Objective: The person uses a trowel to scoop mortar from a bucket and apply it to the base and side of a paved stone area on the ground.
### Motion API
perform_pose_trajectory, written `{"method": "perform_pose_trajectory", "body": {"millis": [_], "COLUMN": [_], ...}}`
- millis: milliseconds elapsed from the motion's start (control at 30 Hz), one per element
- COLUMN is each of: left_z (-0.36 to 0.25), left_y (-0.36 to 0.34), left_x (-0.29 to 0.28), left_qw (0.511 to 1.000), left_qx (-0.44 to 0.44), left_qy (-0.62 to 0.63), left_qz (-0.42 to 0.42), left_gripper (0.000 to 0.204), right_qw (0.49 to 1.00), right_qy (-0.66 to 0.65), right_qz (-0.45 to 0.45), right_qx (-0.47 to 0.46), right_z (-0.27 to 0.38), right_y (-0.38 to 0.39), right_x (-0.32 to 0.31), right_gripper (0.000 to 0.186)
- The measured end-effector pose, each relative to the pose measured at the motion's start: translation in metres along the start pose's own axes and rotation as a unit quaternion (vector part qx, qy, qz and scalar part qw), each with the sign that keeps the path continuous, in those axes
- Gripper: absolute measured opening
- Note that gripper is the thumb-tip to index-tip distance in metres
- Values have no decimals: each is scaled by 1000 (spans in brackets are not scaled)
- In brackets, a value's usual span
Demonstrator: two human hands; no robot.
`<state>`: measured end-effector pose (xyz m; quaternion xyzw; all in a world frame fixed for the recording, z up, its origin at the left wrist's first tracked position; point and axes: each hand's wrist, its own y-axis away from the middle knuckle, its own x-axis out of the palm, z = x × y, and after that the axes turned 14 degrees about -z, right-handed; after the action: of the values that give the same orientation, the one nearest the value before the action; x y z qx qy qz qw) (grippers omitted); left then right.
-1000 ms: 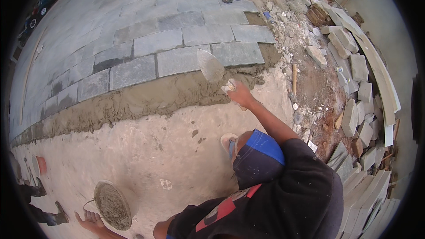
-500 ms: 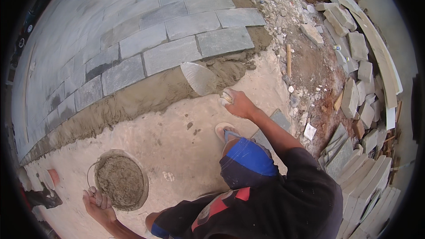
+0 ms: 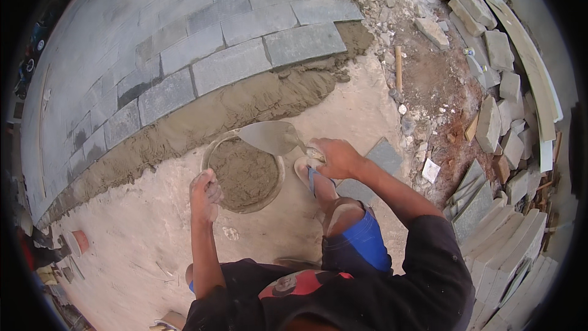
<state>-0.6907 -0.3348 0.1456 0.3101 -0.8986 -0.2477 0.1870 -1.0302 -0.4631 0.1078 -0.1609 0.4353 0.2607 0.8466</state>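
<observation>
A round bucket [image 3: 280, 185] of wet grey mortar [image 3: 241, 173] stands on the bare floor in front of me. My left hand [image 3: 206, 195] is closed at the bucket's left side, gripping its handle, most of which the fingers hide. In my right hand [image 3: 335, 158] is a trowel [image 3: 271, 137], held by its handle. The trowel's broad metal blade points left over the far rim of the bucket. Beyond both hands runs a strip of spread mortar [image 3: 245, 105] along the edge of the laid grey stone tiles [image 3: 231, 68].
A loose grey tile [image 3: 383, 158] lies beside my sandalled foot [image 3: 311, 175]. Rubble [image 3: 386, 18] and a wooden stick [image 3: 399, 68] lie to the right, with stone blocks [image 3: 497, 50] and stacked slabs [image 3: 499, 242] beyond. A reddish pot [image 3: 79, 242] sits far left.
My left hand has brought the bucket to the right and away from me, nearer the mortar strip. The trowel has come off the mortar strip and now reaches over the bucket.
</observation>
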Motion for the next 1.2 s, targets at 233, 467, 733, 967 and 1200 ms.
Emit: {"method": "perform_pose_trajectory", "body": {"millis": [233,467,733,967,1200], "left_z": [28,90,144,133,112], "left_y": [-2,-72,-101,-85,-63], "left_x": [17,-69,-81,-47,-10], "left_qw": [996,833,877,934,944], "left_qx": [-4,337,229,204,174], "left_qy": [-89,-349,-302,-146,-116], "left_qz": [-32,-265,-295,-255,-256], "left_gripper": [27,32,46,45,39], "right_qw": [989,986,975,956,979], "right_qy": [100,122,197,223,188], "right_qz": [106,92,40,40,52], "right_qx": [-5,-62,-96,-186,-51], "right_z": [20,51,75,74,35], "right_y": [2,-36,-57,-38,-21], "right_x": [-5,8,41,91,16], "right_gripper": [50,42,22,24,52]}}
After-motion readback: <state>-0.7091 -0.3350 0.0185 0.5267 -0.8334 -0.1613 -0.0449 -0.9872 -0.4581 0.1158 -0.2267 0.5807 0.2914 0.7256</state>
